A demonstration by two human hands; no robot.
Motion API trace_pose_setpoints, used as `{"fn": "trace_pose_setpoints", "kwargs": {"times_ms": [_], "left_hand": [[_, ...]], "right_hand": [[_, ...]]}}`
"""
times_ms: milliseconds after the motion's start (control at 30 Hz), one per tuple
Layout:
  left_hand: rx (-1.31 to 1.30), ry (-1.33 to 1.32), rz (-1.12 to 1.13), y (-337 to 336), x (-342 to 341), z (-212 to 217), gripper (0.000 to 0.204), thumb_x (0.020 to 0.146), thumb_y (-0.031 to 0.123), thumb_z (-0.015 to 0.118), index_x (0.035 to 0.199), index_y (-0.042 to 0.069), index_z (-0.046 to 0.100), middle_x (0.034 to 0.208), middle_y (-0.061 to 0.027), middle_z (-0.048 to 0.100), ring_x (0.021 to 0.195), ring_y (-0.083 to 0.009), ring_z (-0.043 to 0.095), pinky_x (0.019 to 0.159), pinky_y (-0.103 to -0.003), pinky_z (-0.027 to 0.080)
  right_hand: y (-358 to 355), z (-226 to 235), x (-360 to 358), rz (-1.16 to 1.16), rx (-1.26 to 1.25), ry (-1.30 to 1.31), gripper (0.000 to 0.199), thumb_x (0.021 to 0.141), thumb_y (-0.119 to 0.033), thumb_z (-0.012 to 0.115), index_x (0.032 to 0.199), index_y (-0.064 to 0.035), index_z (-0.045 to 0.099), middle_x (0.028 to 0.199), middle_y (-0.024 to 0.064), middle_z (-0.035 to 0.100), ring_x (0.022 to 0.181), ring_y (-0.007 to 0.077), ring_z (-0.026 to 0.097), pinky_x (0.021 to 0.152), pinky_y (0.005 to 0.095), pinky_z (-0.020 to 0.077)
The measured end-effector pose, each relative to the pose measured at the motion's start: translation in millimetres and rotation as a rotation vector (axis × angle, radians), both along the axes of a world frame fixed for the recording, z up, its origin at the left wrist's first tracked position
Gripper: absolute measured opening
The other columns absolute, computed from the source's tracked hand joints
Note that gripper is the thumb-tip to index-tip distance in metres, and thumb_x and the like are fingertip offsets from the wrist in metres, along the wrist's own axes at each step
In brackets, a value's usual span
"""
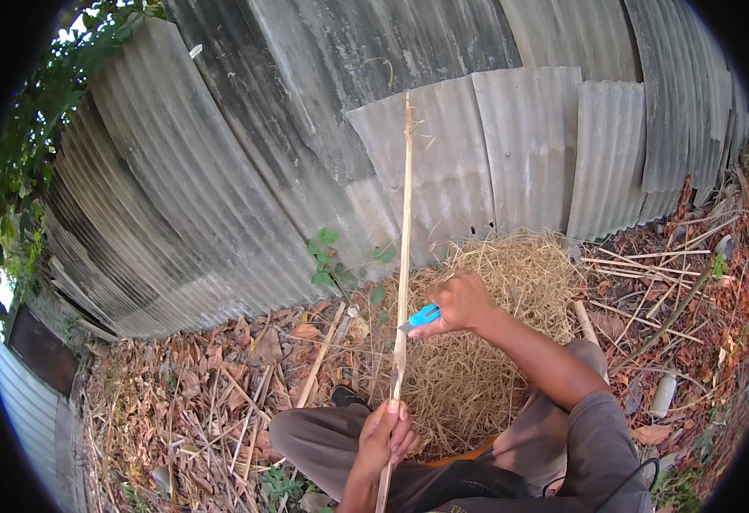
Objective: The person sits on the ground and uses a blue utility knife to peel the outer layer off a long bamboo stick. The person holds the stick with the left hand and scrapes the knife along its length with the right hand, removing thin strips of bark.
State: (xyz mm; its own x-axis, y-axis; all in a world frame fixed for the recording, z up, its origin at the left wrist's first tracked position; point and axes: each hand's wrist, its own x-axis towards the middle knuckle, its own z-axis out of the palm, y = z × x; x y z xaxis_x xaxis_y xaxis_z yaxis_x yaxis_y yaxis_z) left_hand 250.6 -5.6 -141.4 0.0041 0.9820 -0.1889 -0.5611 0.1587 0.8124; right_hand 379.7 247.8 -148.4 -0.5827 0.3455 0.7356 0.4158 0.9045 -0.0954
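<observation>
A long, pale wooden strip [406, 214] stretches out in a slight slant, frayed near its far end, as a blue-handled cutter [425, 316] sits angled at its right, blade [405, 327] against the wood.

It is daytime, and the light on my left hand [384, 429] and right hand [462, 299] is soft and even. The brightest spot is the sky [76, 26] on the left, which shows plain white between the dark leaves [36, 128]. Shadows are faint, though my pants [314, 436] look dim. The knife [424, 316] I grip looks clear and bright blue. Far out, the wall [528, 128] bends round, small things turn fuzzy, and a black ring covers all the corners.
</observation>
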Motion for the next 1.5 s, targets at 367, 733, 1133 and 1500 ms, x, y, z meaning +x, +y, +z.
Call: {"fn": "trace_pose_setpoints", "kwargs": {"times_ms": [367, 733, 1133, 1500], "left_hand": [[-0.025, -0.180, -0.141, -27, 15, -11, 0.027, 0.103, 0.031, 0.034, 0.092, 0.009, 0.045, 0.047, 0.0029, 0.031, 0.033, -0.0079, 0.028, 0.045, -0.024, 0.027], [-0.065, -0.198, -0.140, -26, 15, 0, 0.028, 0.103, 0.032, 0.035, 0.090, 0.009, 0.045, 0.047, 0.0039, 0.031, 0.032, -0.0075, 0.027, 0.047, -0.024, 0.028], [-0.293, -0.049, -0.170, -77, 24, -6, 0.028, 0.098, 0.036, 0.046, 0.094, 0.009, 0.054, 0.061, 0.0052, 0.041, 0.050, -0.0056, 0.037, 0.051, -0.024, 0.032], [-0.146, -0.180, 0.119, -23, -23, -19, 0.030, 0.103, 0.031, 0.032, 0.084, 0.010, 0.043, 0.043, 0.0040, 0.030, 0.029, -0.0074, 0.025, 0.042, -0.023, 0.024]], "right_hand": [[57, 33, 39, -0.347, -0.484, -0.098, 0.089, 0.074, -0.088, 0.032, 0.055, -0.0058, 0.061, 0.048, 0.0121, 0.054, 0.047, 0.0292, 0.058, 0.046, 0.0440, 0.0438], [75, 53, 47, -0.403, -0.515, -0.078, 0.087, 0.074, -0.086, 0.038, 0.053, -0.0043, 0.061, 0.047, 0.0132, 0.053, 0.051, 0.0296, 0.060, 0.051, 0.0430, 0.0453], [190, 59, 140, -0.775, -0.270, -0.052, 0.086, 0.076, -0.082, 0.039, 0.069, -0.0010, 0.069, 0.063, 0.0173, 0.063, 0.065, 0.0339, 0.064, 0.060, 0.0459, 0.0485], [-3, 13, 45, -0.099, -0.480, -0.130, 0.079, 0.075, -0.082, 0.044, 0.061, -0.0075, 0.067, 0.044, 0.0092, 0.051, 0.044, 0.0262, 0.056, 0.044, 0.0396, 0.0428]]}}
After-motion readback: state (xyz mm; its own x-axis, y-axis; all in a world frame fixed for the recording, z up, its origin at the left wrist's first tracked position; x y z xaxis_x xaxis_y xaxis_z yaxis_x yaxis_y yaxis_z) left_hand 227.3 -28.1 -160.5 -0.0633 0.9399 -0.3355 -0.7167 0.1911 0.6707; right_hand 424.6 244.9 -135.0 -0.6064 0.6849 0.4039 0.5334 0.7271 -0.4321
